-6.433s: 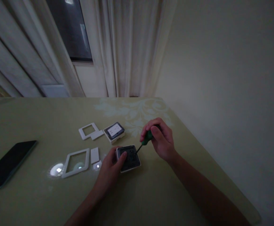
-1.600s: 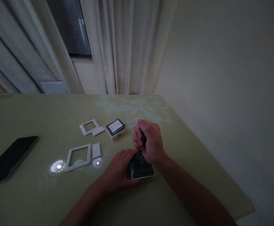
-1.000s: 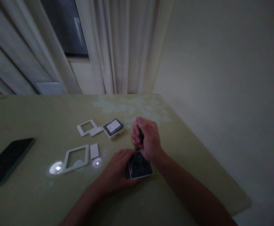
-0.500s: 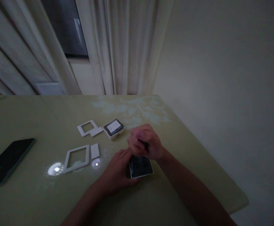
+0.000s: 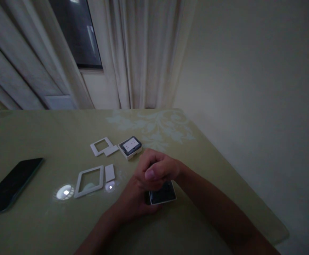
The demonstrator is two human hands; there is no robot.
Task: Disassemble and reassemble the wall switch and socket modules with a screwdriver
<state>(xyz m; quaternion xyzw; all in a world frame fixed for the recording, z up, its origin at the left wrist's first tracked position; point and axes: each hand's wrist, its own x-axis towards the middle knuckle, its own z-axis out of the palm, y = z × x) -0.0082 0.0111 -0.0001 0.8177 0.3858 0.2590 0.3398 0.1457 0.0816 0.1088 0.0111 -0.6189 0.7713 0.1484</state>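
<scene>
A dark square socket module (image 5: pixel 162 193) with a white rim lies on the pale green table (image 5: pixel 50 219). My left hand (image 5: pixel 133 204) grips its left side, and the fingertips are covered by my other hand. My right hand (image 5: pixel 156 170) is a closed fist turned sideways, just above the module's far-left corner and over my left fingers. The green-handled screwdriver seen in it earlier is now almost fully hidden inside the fist.
A second module (image 5: pixel 130 147) with a white face sits further back. Left of it lie a small white frame (image 5: pixel 100 146), a large white frame (image 5: pixel 89 180) and two small white plates (image 5: pixel 109 172). A dark phone (image 5: pixel 11 184) rests at far left. The table's edge (image 5: pixel 231 166) runs diagonally on the right.
My right fist has dropped and rolled leftward over my left fingers, so the screwdriver no longer stands upright on the module. More of the module's face shows. My left hand stays put.
</scene>
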